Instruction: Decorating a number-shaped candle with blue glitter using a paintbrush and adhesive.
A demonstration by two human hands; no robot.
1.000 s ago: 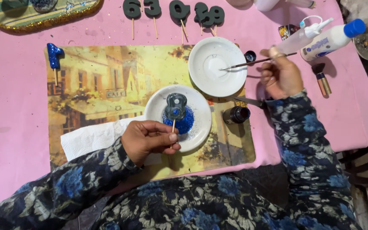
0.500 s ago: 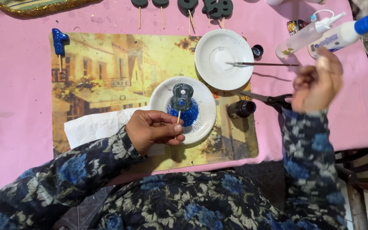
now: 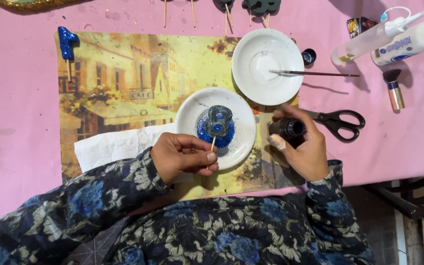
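The left hand (image 3: 182, 158) pinches a thin wooden stick (image 3: 213, 144) between thumb and forefinger, fingers closed tight on its lower end, and holds it over a small white saucer (image 3: 241, 142) near the front of the placemat (image 3: 133, 83). On top of the stick sits a foam number (image 3: 219, 120) — a dark grey-green figure with two holes, its surface glossy and wet-looking, with a patch of blue glitter clinging near its lower loop. Beneath it, on the saucer, lies a heap of blue glitter (image 3: 207, 133), with loose specks scattered over the white glaze. The right hand (image 3: 303, 147) is wrapped around a small dark jar (image 3: 288, 129) standing just beside the saucer's right edge, fingers curled on its sides; the jar's mouth is open and faces up. A second white saucer (image 3: 251, 83) sits behind, touching or almost touching the first, with a thin paintbrush (image 3: 315, 74) resting across its right rim, bristles in the dish. A little dark cap (image 3: 308, 56) lies just beside that saucer. Black-handled scissors (image 3: 339, 120) lie on the pink surface (image 3: 15, 98) to the right of the jar. Two white glue bottles (image 3: 388, 37) lie tilted at the far right corner. At the placemat's far left corner lies another number on a stick — this blue glittered number (image 3: 66, 42) is fully coated. A folded paper towel (image 3: 109, 147) lies beside the left wrist.
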